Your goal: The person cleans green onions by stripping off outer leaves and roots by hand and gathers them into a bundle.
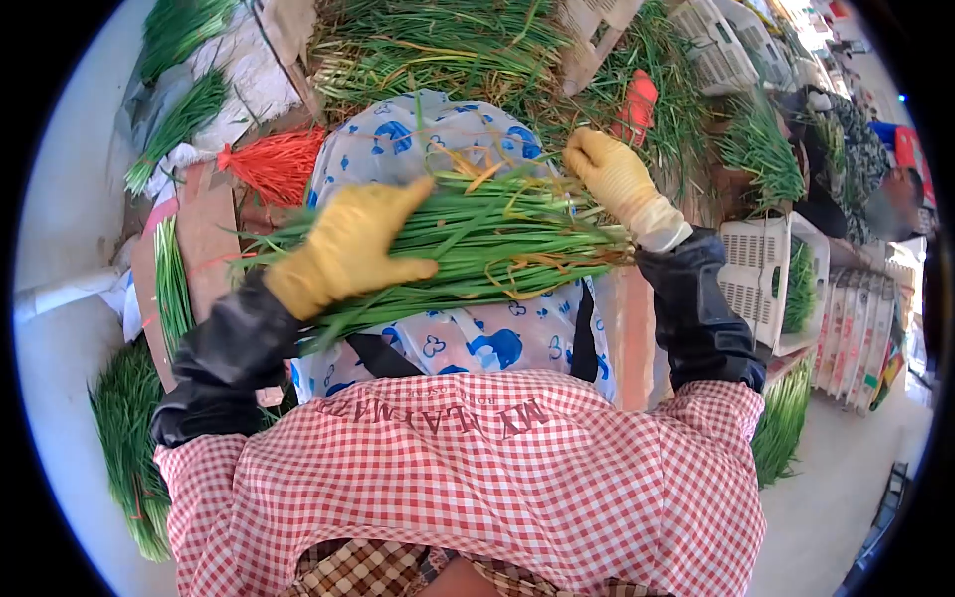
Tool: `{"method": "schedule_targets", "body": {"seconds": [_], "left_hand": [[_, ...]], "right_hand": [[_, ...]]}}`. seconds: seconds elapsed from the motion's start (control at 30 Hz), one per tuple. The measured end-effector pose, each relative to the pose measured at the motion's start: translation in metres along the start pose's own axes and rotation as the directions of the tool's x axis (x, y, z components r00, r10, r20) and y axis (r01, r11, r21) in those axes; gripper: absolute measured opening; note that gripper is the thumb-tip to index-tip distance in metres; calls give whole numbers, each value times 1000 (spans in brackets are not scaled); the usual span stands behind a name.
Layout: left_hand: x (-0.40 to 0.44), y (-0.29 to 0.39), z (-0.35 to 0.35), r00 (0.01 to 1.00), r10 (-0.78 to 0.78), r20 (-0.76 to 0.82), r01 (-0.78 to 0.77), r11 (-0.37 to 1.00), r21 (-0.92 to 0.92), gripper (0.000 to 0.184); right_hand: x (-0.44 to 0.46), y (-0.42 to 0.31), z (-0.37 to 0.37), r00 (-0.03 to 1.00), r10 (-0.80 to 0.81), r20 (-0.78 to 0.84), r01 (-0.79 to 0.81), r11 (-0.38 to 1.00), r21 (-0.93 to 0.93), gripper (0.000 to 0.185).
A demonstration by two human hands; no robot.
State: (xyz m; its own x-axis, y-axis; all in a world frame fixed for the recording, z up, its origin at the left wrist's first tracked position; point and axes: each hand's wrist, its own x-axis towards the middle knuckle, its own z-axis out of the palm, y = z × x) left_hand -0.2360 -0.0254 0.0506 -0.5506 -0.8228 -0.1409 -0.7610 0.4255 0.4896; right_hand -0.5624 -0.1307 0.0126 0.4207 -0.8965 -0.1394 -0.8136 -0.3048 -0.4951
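A thick bunch of garlic chives (477, 239) lies across my lap, pale root ends to the right, some yellowed leaves among the green. My left hand (350, 249), in a yellow rubber glove, rests on the leafy left part with thumb and fingers spread. In a matching glove, my right hand (615, 177) is closed just above the root ends. Whatever its fingers pinch is hidden. Beneath the bunch is a clear plastic sheet (477, 343) with blue prints.
A chive heap (438, 55) lies ahead. Red ties (274, 164) sit at left, near tied chives (171, 279) on cardboard (209, 214). White crates (753, 269) stand at right. Another person (846, 169) is at far right. More chives (129, 438) lie on the floor.
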Motion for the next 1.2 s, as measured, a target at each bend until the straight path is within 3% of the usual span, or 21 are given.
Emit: {"method": "schedule_targets", "body": {"seconds": [0.03, 0.07, 0.1, 0.13, 0.17, 0.2, 0.23, 0.27, 0.33, 0.4, 0.47, 0.5, 0.6, 0.7, 0.83, 0.97, 1.0, 1.03, 1.07, 1.13, 1.2], "left_hand": [[3, 4, 12, 1000, 5, 11, -5, 1000, 11, 62], [7, 2, 34, 991, -131, -1, 129, 978, -161, 61], [11, 1, 45, 964, -267, 5, 255, 912, -323, 59], [16, 1, 42, 965, -262, 6, 251, 918, -308, 59], [23, 2, 38, 932, -361, -5, 254, 665, -702, 56], [28, 1, 34, 891, -454, 29, 169, 270, -948, 54], [33, -1, 34, 870, -493, -6, 130, 240, -962, 49], [33, -3, 39, 865, -502, -12, 133, 252, -959, 49], [34, -13, 44, 917, -384, -112, 265, 792, -550, 48], [31, -13, 48, 929, -368, -46, 281, 780, -559, 47], [28, -12, 61, 921, -384, -70, 217, 653, -726, 47], [27, -5, 61, 912, -391, -126, 254, 778, -575, 46], [27, 9, 57, 904, -397, -160, 237, 776, -585, 46], [24, 14, 56, 902, -374, -216, 223, 831, -509, 46], [21, 19, 52, 899, -365, -244, 219, 855, -470, 47], [17, 16, 53, 869, -329, -368, 141, 880, -454, 47], [18, 13, 52, 869, -315, -382, 112, 876, -469, 46], [19, 11, 52, 868, -300, -395, 82, 873, -481, 45], [20, 12, 49, 869, -296, -397, 79, 875, -478, 45], [23, 17, 38, 919, -261, -295, 114, 893, -436, 42], [23, 15, 35, 926, -308, -219, 169, 856, -490, 40]], "right_hand": [[-4, -1, -9, 1000, 26, 11, -26, 999, 28, 29], [-9, 8, -10, 999, 32, 3, -32, 999, 36, 29], [-14, 23, -8, 990, 105, -90, -93, 987, 134, 33], [-19, 28, -11, 967, 185, -173, -142, 961, 235, 38], [-27, 34, -18, 950, 311, 5, -287, 871, 398, 37], [-37, 35, -18, 951, 311, 1, -285, 870, 402, 37], [-49, 22, -14, 939, 296, 175, -344, 798, 495, 38], [-60, 14, -12, 905, 252, 342, -413, 714, 565, 39], [-71, 24, 9, 851, 138, 506, -457, 670, 585, 38], [-73, 32, 11, 871, 109, 478, -397, 729, 558, 35], [-74, 37, -4, 827, 252, 504, -546, 574, 610, 33], [-70, 46, -16, 921, 69, 384, -295, 768, 568, 29], [-58, 72, -20, 956, 291, -34, -224, 800, 556, 25], [-42, 54, -42, 948, 193, -252, -49, 874, 483, 27], [-33, 12, -49, 933, 359, 28, -294, 716, 633, 36], [-21, -12, -38, 919, 375, -121, -272, 825, 496, 26], [-15, -11, -36, 948, 92, -304, -24, 976, 218, 22], [-9, -9, -32, 892, -231, -388, 204, 973, -111, 19], [-2, -4, -26, 890, -230, -393, 203, 973, -111, 19], [10, -1, -18, 932, -326, -156, 312, 944, -104, 20], [10, -4, -30, 902, -393, -180, 367, 916, -162, 19]]}}
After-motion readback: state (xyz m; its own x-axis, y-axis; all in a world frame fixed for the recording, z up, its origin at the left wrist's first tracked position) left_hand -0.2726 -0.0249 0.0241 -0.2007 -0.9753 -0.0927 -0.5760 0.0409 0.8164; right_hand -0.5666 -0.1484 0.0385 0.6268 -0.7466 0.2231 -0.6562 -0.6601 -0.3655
